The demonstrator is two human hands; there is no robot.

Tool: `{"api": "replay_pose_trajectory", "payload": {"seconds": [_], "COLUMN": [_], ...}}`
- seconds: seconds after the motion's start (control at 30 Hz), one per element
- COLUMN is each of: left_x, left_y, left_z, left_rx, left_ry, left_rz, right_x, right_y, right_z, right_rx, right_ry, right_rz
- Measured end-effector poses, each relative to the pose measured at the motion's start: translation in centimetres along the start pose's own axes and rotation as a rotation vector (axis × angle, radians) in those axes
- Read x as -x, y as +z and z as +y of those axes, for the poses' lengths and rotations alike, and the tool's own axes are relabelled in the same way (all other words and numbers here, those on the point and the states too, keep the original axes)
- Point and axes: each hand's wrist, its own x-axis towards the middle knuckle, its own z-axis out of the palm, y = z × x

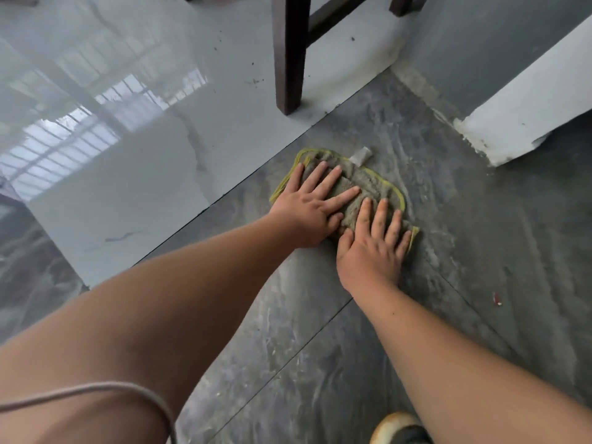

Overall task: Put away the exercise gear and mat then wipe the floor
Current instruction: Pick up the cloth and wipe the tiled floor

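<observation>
Both hands, left (308,208) and right (373,248), spread flat, pressing grey cloth (362,184) onto dark floor (448,219).

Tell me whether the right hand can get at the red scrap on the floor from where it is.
Probably yes. The right hand presses flat on the cloth, holding nothing, and only bare dark floor lies between it and the red scrap.

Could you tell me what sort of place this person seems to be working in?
Probably a room in a home: glossy pale floor tiles mirror a barred window, dark wooden furniture legs stand nearby, and both hands press a cloth on darker tiles.
</observation>
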Motion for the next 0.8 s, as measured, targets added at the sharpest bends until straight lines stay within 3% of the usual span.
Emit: {"api": "replay_pose_trajectory", "payload": {"seconds": [0.33,0.8], "left_x": [17.3,43.3], "left_y": [3.7,9.2], "left_z": [-7.1,-15.5], "left_rx": [-0.025,0.003], "left_ry": [0.176,0.134], "left_rz": [0.006,-0.012], "right_x": [17.3,39.7], "right_y": [3.1,6.9], "right_z": [-10.0,-23.4], "right_rx": [-0.045,0.011], "right_ry": [0.01,-0.141], "right_rz": [-0.13,-0.46]}}
